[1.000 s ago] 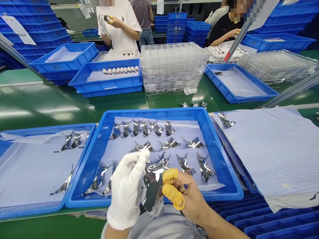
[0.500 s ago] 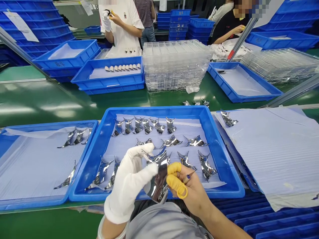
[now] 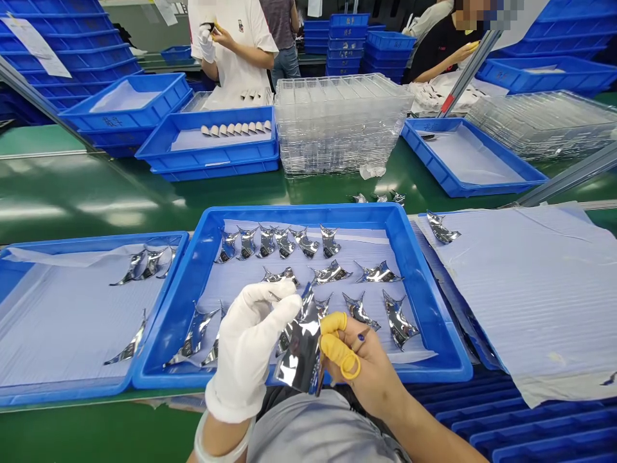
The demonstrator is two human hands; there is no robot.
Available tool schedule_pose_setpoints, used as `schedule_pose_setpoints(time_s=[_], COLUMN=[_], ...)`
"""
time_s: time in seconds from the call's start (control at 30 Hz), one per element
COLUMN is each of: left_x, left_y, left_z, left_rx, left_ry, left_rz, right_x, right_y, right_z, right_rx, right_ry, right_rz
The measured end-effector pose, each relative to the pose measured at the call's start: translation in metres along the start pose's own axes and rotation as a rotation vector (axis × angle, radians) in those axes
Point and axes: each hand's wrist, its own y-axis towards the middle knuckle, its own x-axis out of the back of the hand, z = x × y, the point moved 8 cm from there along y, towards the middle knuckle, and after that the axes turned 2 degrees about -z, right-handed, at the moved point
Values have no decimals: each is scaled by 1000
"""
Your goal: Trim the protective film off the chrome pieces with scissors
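Observation:
My left hand (image 3: 243, 350), in a white glove, grips a curved mirror-like chrome part (image 3: 304, 350) by its upper left side. Yellow finger cots cover fingertips of my right hand (image 3: 359, 357), which are closed at the part's right edge. A thin pointed object with a blue spot (image 3: 361, 336) sticks out between the right fingers; its kind is unclear. Below the hands is a blue tray (image 3: 446, 347) lined with white sheet, where several similar chrome parts (image 3: 399, 321) lie in rows. The held part hides some of them.
To the left, another blue tray (image 3: 62, 390) has several chrome parts. White sheets (image 3: 525, 289) bearing one chrome part (image 3: 442, 228) lie to the right. Behind stand clear plastic trays (image 3: 340, 135) and more blue bins (image 3: 207, 157). Co-workers (image 3: 236, 51) work across the green bench.
The chrome part has turned in my hands, so its reflections and visible outline differ. My left hand has shifted slightly, its thumb moving up and left. My right hand stays nearly in place.

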Motion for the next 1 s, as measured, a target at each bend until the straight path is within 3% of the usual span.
schedule_pose_setpoints(time_s=[0.2, 0.33, 0.6, 1.0], left_x=[-7, -5, 0, -6], left_y=[-4, -5, 1, 0], left_z=[-19, -20, 6, 19], left_rx=[-180, -200, -19, 207], left_ry=[47, 42, -32, -57], left_rz=[-21, -26, -13, -45], right_x=[2, 3, -4, -5], right_y=[8, 6, 0, -3], right_z=[-13, -11, 6, 5], right_rx=[-79, -72, 76, 64], right_ry=[92, 64, 31, -18], right_rz=[-26, -56, -32, -109])
